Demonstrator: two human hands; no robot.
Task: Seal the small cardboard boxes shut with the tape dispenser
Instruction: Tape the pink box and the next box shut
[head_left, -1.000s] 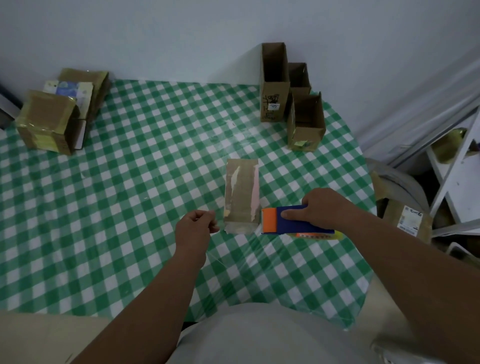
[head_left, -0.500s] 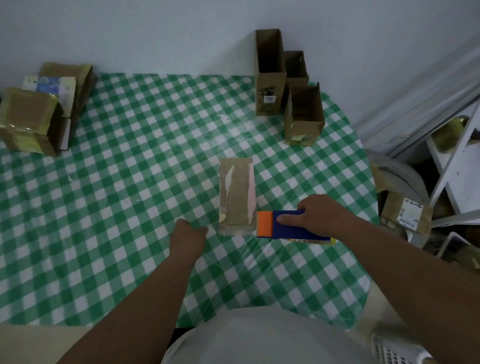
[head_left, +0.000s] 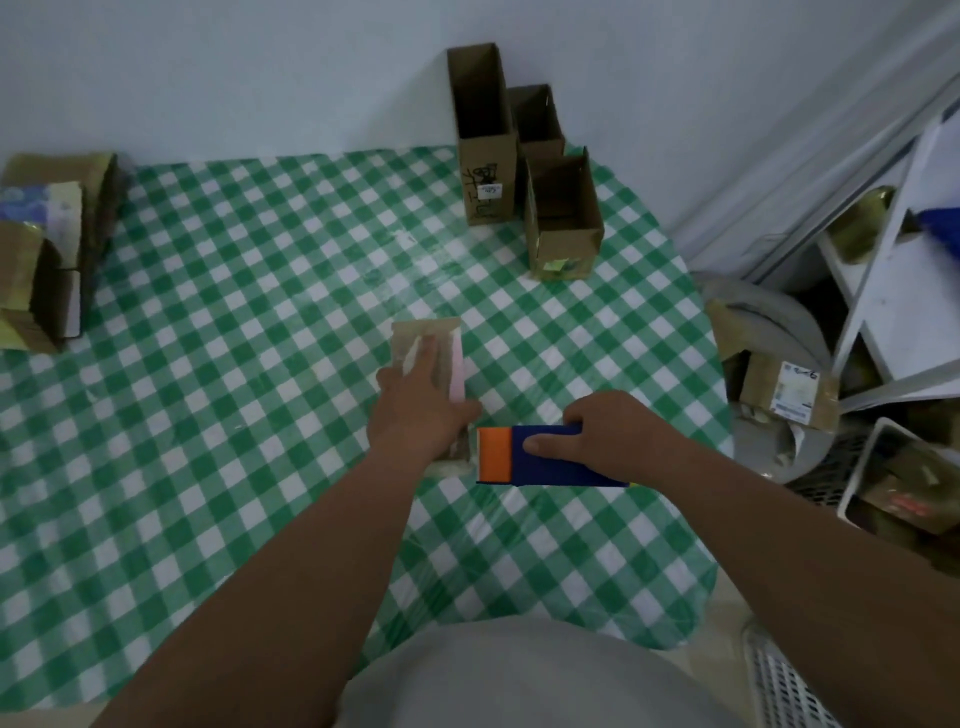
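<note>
A small brown cardboard box (head_left: 441, 343) lies flat in the middle of the green checked table (head_left: 234, 364), with pale tape strips on its top. My left hand (head_left: 421, 405) rests flat on the box top, fingers straight, covering its near half. My right hand (head_left: 602, 439) grips the blue and orange tape dispenser (head_left: 524, 457), held just right of the box's near end, orange end toward the box.
Three open upright cardboard boxes (head_left: 519, 156) stand at the back right of the table. Taped boxes and a white packet (head_left: 47, 249) sit at the left edge. Right of the table are a white shelf (head_left: 893, 260), a labelled box (head_left: 789, 392) and a basket (head_left: 914, 483).
My left hand let go of the tape end and moved right and forward onto the box top. The dispenser stayed beside the box's near right corner.
</note>
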